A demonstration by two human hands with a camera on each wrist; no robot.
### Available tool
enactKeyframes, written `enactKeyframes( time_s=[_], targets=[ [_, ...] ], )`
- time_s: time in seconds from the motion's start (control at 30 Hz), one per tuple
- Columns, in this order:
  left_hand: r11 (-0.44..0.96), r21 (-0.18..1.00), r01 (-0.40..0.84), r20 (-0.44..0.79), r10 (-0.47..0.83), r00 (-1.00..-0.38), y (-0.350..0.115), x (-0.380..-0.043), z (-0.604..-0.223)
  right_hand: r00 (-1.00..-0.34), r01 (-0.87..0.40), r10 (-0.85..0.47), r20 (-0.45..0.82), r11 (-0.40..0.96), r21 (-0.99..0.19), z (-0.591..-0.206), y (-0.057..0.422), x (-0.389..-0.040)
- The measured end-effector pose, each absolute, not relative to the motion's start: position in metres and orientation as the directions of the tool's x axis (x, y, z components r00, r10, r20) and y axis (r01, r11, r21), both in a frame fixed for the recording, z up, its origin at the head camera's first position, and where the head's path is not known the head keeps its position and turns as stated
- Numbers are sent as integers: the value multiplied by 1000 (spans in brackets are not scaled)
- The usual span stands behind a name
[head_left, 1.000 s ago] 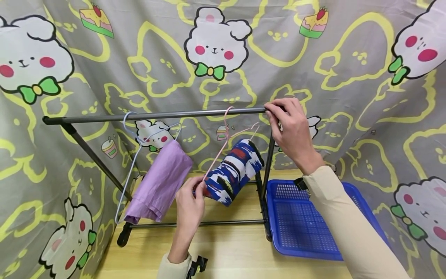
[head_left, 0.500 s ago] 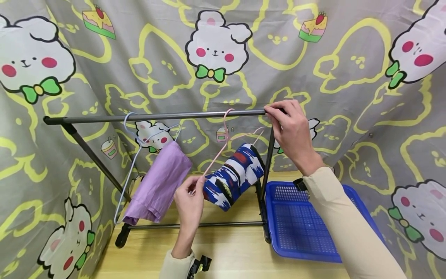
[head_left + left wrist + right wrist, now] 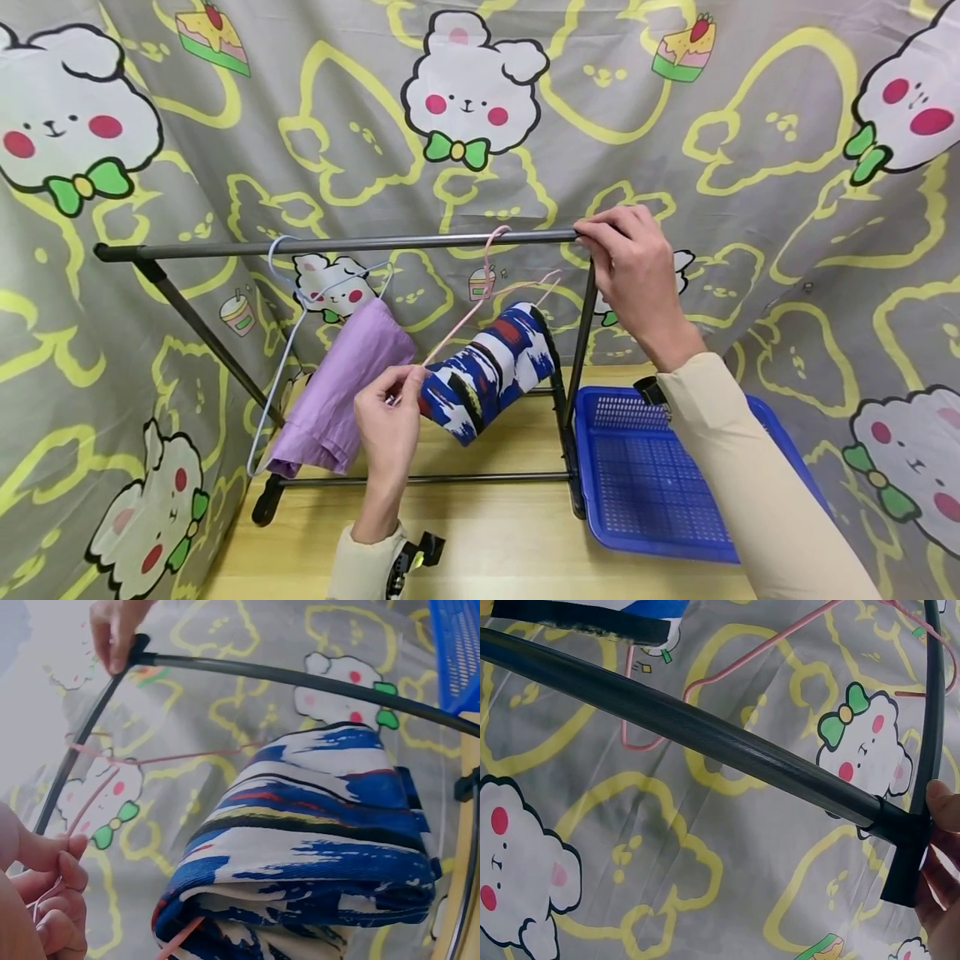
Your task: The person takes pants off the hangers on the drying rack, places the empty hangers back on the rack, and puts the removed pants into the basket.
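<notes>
A pink hanger point(image 3: 459, 327) is hooked over the top bar of a dark metal rack point(image 3: 390, 242). My left hand point(image 3: 390, 421) pinches the hanger's lower left corner between thumb and fingers. Folded over that hanger is a blue, white and red patterned cloth point(image 3: 491, 367), just right of the left hand; the left wrist view shows its folds close up point(image 3: 315, 825). My right hand point(image 3: 633, 275) grips the right end of the top bar, at the black corner joint point(image 3: 900, 836). A lilac cloth point(image 3: 345, 387) hangs on a pale blue hanger point(image 3: 279, 375) to the left.
A blue plastic basket point(image 3: 652, 475) stands on the wooden tabletop point(image 3: 480, 533), right of the rack. The rack's lower crossbar point(image 3: 480, 478) runs just above the tabletop. Behind and at both sides hangs a grey curtain point(image 3: 600, 175) with cartoon prints.
My left hand has shifted a little left, pulling the pink hanger's corner and the patterned cloth with it. The right hand keeps its grip at the bar's end.
</notes>
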State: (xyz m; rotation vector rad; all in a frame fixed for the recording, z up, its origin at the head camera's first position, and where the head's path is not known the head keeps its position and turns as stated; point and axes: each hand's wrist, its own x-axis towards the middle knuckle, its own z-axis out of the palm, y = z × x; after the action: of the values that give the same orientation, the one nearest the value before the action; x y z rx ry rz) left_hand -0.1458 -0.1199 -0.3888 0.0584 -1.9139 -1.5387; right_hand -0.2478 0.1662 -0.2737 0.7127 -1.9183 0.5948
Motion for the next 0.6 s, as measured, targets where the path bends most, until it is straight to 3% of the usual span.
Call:
enactKeyframes(
  time_s=[0.3,0.6],
  targets=[
    [268,873,407,486,-428,-762,-139,-136,-372,-390,-681,-224,893,723,-116,-271,163,-246],
    [269,885,379,461,-403,-791,-152,-121,-377,-408,-667,-240,881,737,-109,-269,165,-245]
  ],
)
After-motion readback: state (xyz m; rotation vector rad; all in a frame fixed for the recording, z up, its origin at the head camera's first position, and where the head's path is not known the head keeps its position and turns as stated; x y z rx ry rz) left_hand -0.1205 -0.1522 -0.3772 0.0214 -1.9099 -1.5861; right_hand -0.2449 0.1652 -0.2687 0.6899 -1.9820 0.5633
